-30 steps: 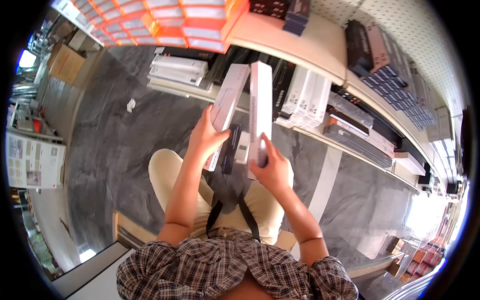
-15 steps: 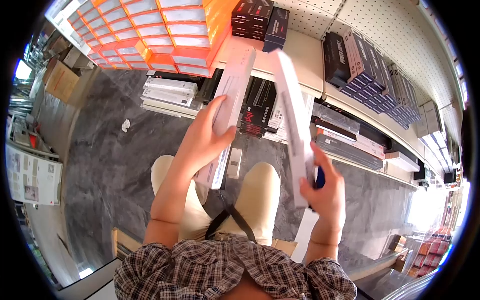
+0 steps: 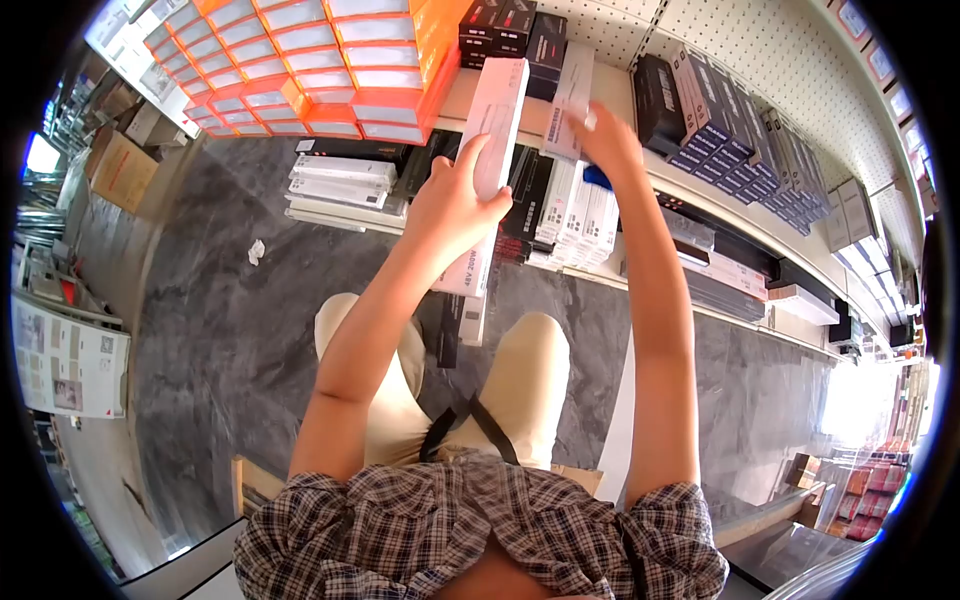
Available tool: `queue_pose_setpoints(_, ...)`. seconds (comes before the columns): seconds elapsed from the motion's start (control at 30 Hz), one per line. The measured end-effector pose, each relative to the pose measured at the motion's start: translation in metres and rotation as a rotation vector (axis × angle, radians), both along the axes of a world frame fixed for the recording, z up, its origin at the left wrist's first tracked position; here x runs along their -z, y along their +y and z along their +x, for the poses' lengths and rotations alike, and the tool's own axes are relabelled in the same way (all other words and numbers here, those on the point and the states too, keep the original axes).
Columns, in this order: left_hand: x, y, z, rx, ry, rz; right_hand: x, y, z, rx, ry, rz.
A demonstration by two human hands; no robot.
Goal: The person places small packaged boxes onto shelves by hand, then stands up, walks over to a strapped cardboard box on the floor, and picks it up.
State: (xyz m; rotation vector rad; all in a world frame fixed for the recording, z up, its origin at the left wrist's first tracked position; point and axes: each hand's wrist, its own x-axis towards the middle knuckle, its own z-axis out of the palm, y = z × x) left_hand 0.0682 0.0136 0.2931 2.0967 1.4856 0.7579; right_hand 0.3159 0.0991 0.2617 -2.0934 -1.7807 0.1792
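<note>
My left hand (image 3: 455,205) is closed around a long white box (image 3: 498,120) with printing on its side, held tilted in front of the shelf. My right hand (image 3: 612,145) reaches to the shelf, its fingers curled at the edge of another long white box (image 3: 570,95). That box is beside a dark box (image 3: 546,55) on the shelf. A small blue thing (image 3: 597,178) shows under my right hand; I cannot make out what it is. Below the left-hand box, a narrow light box (image 3: 473,320) and a dark one (image 3: 450,335) stick out.
Orange-edged drawers (image 3: 300,65) stand at the upper left. Stacked dark boxes (image 3: 715,130) fill the shelf on the right. White boxes (image 3: 585,220) and long packages (image 3: 720,285) lie on the lower shelf. A crumpled white scrap (image 3: 256,252) is on the floor.
My right hand has moved up and forward, bringing its white box from in front of me to the upper shelf. My left hand and its box have shifted slightly forward and right.
</note>
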Motion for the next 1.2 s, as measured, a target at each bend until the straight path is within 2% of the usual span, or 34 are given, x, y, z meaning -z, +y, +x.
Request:
queue_pose_setpoints(0.07,0.000,0.007,0.002,0.006,0.005,0.004,0.004,-0.024,-0.005,-0.086,0.064,0.010)
queue_pose_setpoints(0.1,0.000,0.010,0.005,0.011,0.014,-0.003,0.013,-0.028,-0.005,-0.162,0.015,0.137)
queue_pose_setpoints(0.3,-0.010,0.031,0.033,0.003,0.013,0.030,0.009,-0.018,0.003,-0.237,-0.060,0.023)
queue_pose_setpoints(0.43,-0.016,0.028,0.054,0.014,-0.025,0.017,0.023,-0.025,0.008,-0.303,0.066,0.213)
queue_pose_setpoints(0.63,-0.028,0.038,0.082,0.004,0.115,0.027,0.025,-0.028,0.015,-0.305,0.090,0.150)
queue_pose_setpoints(0.7,-0.029,0.056,0.101,0.008,0.130,0.062,0.018,-0.037,0.014,-0.224,0.170,0.189)
queue_pose_setpoints(0.77,-0.026,0.084,0.121,0.088,0.168,0.137,0.012,-0.052,0.015,-0.054,0.379,0.268)
queue_pose_setpoints(0.8,-0.029,0.099,0.133,0.092,0.169,0.141,0.011,-0.061,0.015,-0.045,0.494,0.280)
queue_pose_setpoints(0.87,-0.035,0.120,0.155,0.046,0.275,-0.035,0.007,-0.077,0.008,-0.036,0.609,0.316)
queue_pose_setpoints(0.9,-0.038,0.116,0.158,0.048,0.274,-0.036,0.002,-0.082,-0.003,-0.040,0.608,0.335)
queue_pose_setpoints(0.97,-0.041,0.110,0.157,0.028,0.477,0.009,0.001,-0.080,-0.012,-0.085,0.461,0.250)
queue_pose_setpoints(1.03,-0.025,0.095,0.135,0.101,0.394,0.068,0.004,-0.074,-0.019,-0.129,0.242,0.215)
queue_pose_setpoints(1.07,-0.015,0.091,0.126,0.082,0.332,0.076,0.018,-0.064,-0.018,-0.117,0.200,0.289)
queue_pose_setpoints(1.13,0.001,0.087,0.109,0.058,0.269,0.081,0.020,-0.052,-0.014,-0.112,0.205,0.276)
queue_pose_setpoints(1.2,0.017,0.087,0.098,0.173,0.007,-0.030,0.023,-0.035,-0.008,-0.098,0.209,0.295)
